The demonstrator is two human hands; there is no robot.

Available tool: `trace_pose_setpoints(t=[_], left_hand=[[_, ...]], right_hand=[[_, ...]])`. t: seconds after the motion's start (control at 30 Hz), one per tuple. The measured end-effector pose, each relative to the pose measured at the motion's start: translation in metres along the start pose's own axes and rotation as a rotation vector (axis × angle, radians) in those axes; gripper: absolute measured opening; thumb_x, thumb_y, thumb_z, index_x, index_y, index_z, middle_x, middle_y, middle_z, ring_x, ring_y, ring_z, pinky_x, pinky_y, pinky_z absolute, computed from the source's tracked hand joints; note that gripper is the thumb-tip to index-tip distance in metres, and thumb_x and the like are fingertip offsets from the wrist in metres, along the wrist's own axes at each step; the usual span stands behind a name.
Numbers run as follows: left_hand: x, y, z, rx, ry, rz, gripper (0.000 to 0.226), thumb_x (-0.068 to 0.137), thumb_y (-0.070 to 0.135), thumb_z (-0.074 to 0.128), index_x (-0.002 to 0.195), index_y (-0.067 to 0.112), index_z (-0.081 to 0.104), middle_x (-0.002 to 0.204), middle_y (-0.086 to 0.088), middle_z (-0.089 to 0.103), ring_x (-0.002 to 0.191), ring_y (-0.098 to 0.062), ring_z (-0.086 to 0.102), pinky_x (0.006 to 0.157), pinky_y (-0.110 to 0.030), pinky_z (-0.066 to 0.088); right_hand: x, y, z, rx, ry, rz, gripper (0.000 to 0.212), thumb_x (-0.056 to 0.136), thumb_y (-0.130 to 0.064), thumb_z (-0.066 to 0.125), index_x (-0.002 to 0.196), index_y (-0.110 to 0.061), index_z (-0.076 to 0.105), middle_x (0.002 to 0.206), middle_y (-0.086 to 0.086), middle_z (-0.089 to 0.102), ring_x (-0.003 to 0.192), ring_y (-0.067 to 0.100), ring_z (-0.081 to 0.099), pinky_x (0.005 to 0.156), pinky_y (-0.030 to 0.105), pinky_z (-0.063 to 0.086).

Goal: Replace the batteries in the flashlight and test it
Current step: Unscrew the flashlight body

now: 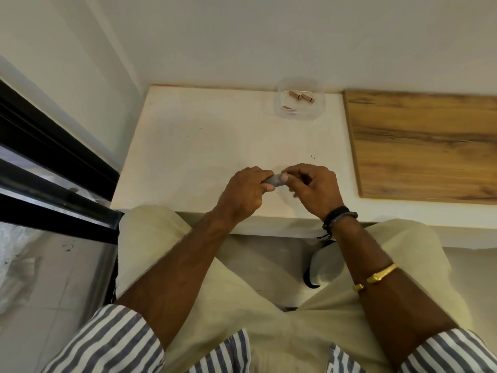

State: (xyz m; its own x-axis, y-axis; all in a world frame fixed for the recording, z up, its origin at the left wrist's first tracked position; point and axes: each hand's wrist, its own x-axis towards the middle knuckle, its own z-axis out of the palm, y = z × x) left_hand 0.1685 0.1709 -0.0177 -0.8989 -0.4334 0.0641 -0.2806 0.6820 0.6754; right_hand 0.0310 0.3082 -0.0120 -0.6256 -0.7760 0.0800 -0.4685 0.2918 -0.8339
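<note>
Two hands grip one small grey flashlight (274, 181) | left hand (243, 193) clenched round barrel | right hand (313, 188) pinching its end | flashlight mostly hidden

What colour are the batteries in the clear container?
Copper-brown batteries in the container, head view.

Lighting: soft, even, warm-tinted indoor light; no glare. Shadows: faint, diffuse, beneath the hands on the white worktop (188, 146). Sharpness: mildly soft overall; small clear container (299, 102) at the far edge smeared. Distortion: strong wide-angle bowing at the borders, dark window frame (48, 157) slanting steeply.
</note>
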Motion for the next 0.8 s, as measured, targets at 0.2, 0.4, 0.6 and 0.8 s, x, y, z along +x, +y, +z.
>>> trace_pose_setpoints(t=[0.2,0.4,0.6,0.8], left_hand=[[0.0001,-0.0003,-0.001,-0.002,0.014,-0.013,0.019,0.097,0.02,0.058,0.108,0.009,0.068,0.093,-0.01,0.069,0.082,-0.025,0.058,0.077,-0.045,0.052],[-0.0007,-0.0015,0.0001,0.007,-0.026,-0.009,0.018,0.096,0.022,0.056,0.104,0.012,0.068,0.091,-0.007,0.068,0.081,-0.023,0.057,0.075,-0.047,0.051],[0.0008,-0.0002,-0.0006,0.001,-0.003,-0.015,0.018,0.096,0.018,0.059,0.107,0.009,0.069,0.092,-0.01,0.069,0.081,-0.024,0.058,0.075,-0.046,0.051],[-0.0006,0.0008,0.0027,-0.003,-0.019,-0.01,0.018,0.097,0.018,0.059,0.108,0.008,0.068,0.096,-0.011,0.07,0.084,-0.024,0.059,0.079,-0.046,0.053]], right_hand=[[0.0015,-0.0036,-0.0048,0.136,-0.099,-0.006,0.044,0.084,-0.015,0.081,0.124,-0.03,0.068,0.119,-0.007,0.07,0.102,0.011,0.071,0.083,0.022,0.061],[-0.0005,-0.0025,0.0002,0.021,-0.013,0.036,0.022,0.095,-0.031,0.07,0.108,-0.015,0.077,0.084,-0.004,0.074,0.066,0.006,0.07,0.063,0.035,0.063],[0.0012,0.001,-0.0045,0.063,-0.073,-0.056,0.037,0.083,-0.01,0.08,0.115,-0.026,0.073,0.113,-0.008,0.073,0.098,0.011,0.071,0.085,0.036,0.062],[-0.0008,-0.0056,-0.003,0.027,-0.033,0.06,0.024,0.093,-0.032,0.072,0.11,-0.015,0.076,0.086,-0.003,0.075,0.067,0.008,0.07,0.065,0.037,0.064]])
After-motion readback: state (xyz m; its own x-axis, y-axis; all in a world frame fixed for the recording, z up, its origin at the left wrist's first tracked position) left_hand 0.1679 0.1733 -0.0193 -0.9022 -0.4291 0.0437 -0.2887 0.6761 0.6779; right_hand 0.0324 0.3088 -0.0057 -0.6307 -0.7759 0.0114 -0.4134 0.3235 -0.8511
